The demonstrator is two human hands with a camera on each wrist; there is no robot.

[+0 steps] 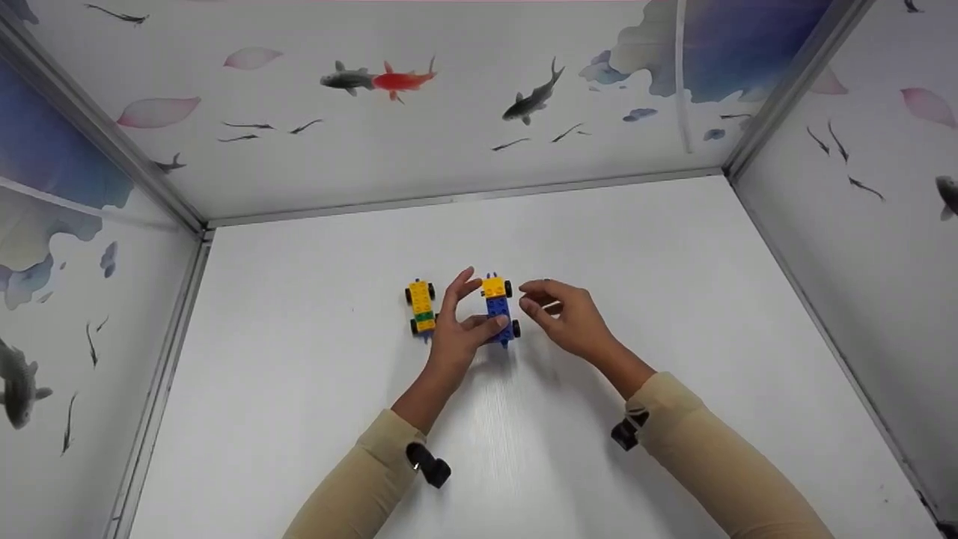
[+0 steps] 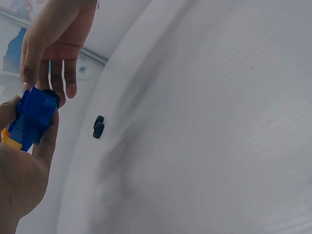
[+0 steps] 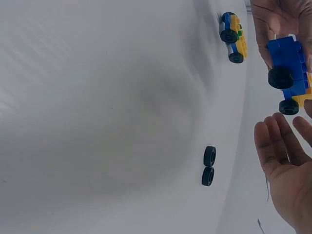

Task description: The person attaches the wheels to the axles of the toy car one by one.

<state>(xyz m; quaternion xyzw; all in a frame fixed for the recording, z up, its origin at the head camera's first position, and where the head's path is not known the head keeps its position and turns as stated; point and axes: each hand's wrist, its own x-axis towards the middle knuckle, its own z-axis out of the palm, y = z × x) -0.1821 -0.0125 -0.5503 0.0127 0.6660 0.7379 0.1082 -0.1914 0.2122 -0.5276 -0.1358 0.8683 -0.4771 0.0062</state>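
Observation:
A toy car of building blocks (image 1: 498, 307), blue with a yellow block at its far end, is gripped by my left hand (image 1: 456, 340). The thumb lies across the blue part. Two black wheels show on the car's right side; its left side is hidden by the hand in the head view. My right hand (image 1: 572, 318) is just right of the car, apart from it, with fingers loosely bent and nothing seen between them. In the right wrist view its fingers (image 3: 275, 139) extend below the front wheel (image 3: 289, 107). Two loose black wheels (image 3: 208, 165) stand side by side on the table.
Left of my left hand, a second block car (image 1: 421, 303), yellow with a green strip and black wheels, stands on the white table (image 1: 299, 374). Walls with fish pictures (image 1: 464, 165) enclose the table at the back and both sides.

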